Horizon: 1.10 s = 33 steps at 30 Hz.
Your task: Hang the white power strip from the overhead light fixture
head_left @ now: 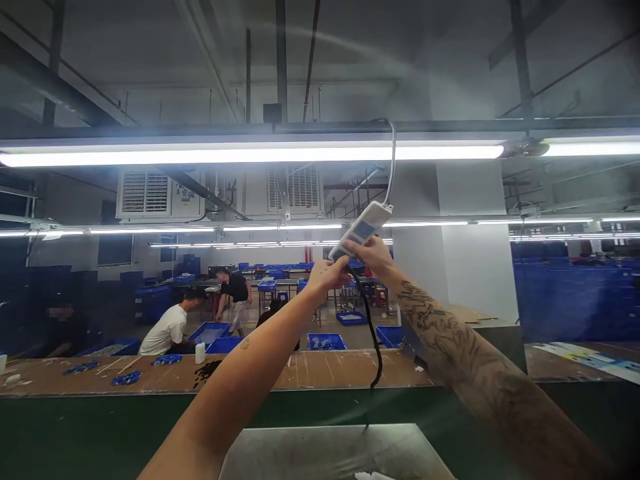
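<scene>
A white power strip [364, 229] hangs at head height from a white cord [391, 160] that runs up to the overhead rail. My right hand [373, 257] grips the strip's lower end from the right. My left hand [327, 272] is closed just below it, at the plug of a black cable [371, 327] that dangles down toward the bench. Both arms are raised. The plug itself is hidden by my fingers.
A long lit tube lamp [250, 155] crosses overhead. Below lie a grey metal plate [320, 450] and a brown shelf [160, 373] with small blue parts. Beyond, two people work among blue bins [325, 341]. A white pillar [470, 253] stands at right.
</scene>
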Available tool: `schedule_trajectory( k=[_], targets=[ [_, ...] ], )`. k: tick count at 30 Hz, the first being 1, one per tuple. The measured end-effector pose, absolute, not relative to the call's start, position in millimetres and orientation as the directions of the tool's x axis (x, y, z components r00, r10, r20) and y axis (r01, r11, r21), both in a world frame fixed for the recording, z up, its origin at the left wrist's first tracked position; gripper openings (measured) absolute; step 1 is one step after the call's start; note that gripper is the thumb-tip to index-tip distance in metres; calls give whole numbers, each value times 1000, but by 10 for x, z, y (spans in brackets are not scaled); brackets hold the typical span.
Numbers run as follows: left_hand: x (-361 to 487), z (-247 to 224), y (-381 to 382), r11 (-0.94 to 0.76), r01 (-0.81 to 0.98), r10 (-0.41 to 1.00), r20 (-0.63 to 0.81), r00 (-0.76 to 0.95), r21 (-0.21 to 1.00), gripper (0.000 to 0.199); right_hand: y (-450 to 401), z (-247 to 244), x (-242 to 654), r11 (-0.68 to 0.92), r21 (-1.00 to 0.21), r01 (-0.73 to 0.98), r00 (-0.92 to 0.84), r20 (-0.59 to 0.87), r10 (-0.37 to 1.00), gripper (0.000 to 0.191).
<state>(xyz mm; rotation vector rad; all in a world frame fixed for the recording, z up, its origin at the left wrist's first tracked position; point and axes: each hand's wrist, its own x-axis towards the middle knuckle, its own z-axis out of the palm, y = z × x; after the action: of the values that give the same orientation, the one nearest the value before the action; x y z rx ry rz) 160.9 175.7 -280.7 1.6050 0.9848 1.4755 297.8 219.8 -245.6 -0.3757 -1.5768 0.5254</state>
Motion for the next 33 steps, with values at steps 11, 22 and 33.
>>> schedule_trajectory(
  k=[11,22,33],
  targets=[
    [1881,-3044,1862,-409,248,909,369,193,878,38,2295,-2875,3461,751,-661,11,-298,714,633,44],
    [1958,-2929,1955,-430,253,900,389,198,867,34,2371,-2813,3556,763,-617,191,-245,723,646,34],
    [1922,-2867,1952,-472,235,874,416,252,850,36,2482,-2740,3451,775,-630,-56,-273,756,595,46]
  ],
)
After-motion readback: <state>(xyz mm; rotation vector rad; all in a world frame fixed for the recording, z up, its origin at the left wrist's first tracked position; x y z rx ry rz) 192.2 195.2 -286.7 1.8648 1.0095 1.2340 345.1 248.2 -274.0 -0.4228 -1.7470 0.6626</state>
